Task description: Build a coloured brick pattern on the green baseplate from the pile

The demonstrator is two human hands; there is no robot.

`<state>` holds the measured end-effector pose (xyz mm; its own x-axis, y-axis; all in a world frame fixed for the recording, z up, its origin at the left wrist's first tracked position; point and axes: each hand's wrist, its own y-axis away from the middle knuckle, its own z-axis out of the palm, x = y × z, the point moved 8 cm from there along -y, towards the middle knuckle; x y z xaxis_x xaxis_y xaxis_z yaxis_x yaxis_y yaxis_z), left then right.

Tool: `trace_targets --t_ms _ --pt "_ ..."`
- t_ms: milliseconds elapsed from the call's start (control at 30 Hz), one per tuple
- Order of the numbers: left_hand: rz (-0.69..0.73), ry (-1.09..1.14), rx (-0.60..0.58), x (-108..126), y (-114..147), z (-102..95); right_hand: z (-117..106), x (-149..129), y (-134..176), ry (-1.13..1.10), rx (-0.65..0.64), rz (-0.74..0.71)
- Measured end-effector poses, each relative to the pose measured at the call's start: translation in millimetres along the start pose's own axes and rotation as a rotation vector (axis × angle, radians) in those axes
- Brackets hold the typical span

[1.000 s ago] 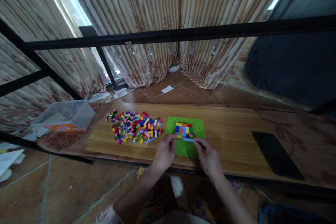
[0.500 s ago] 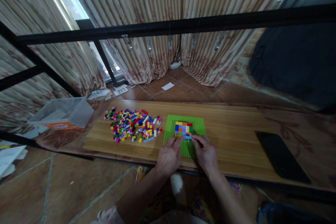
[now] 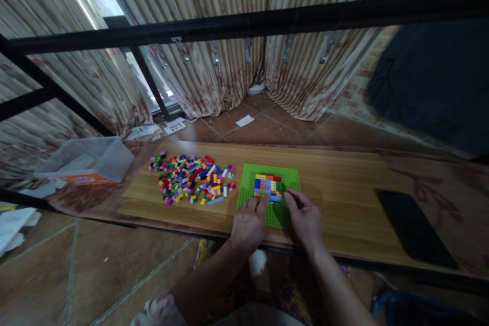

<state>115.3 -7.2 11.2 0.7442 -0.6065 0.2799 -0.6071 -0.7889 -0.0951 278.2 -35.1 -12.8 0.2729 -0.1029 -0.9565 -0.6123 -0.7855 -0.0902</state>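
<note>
A green studded baseplate (image 3: 288, 174) lies on the wooden board, carrying a block of toy bricks (image 3: 268, 184) in red, yellow, blue, orange, white and green. My left hand (image 3: 249, 221) rests over the plate's lower left, its fingers stretched out and their tips at the front edge of the block. Just right of the block's lower right corner is my right hand (image 3: 305, 216), fingers curled and pressed together. Whatever it may hold is hidden. A light blue strip runs along the block's front edge, partly covered by my left fingers.
Loose toy bricks (image 3: 191, 179) in many colours are heaped left of the plate. A clear plastic bin (image 3: 114, 155) stands beyond the board's left end. A dark flat panel (image 3: 414, 229) lies at the right of the wooden board (image 3: 344, 183). A black bar (image 3: 244, 30) crosses above.
My right hand has shifted right, off the block's front corner. The left hand keeps its place at the front edge. The whole view has tilted slightly.
</note>
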Motion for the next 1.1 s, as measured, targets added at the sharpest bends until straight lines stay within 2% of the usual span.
trace_targets --t_ms 200,567,767,933,1100 --pt "0.009 -0.003 0.005 2 -1 -2.6 6 -7 -4 0.148 -0.061 0.042" --pt "0.018 0.036 -0.016 0 -3 4.6 11 -6 -5 0.188 -0.085 0.028" --pt "-0.01 0.041 -0.028 0 -1 1.4 8 1 -8 0.073 -0.148 0.044" --pt "-0.002 0.172 0.067 -3 14 -8.5 -9 18 -15 -0.041 -0.09 0.07" --pt "-0.012 0.257 0.194 -17 49 -15.7 -17 26 -18 -0.086 -0.06 0.059"
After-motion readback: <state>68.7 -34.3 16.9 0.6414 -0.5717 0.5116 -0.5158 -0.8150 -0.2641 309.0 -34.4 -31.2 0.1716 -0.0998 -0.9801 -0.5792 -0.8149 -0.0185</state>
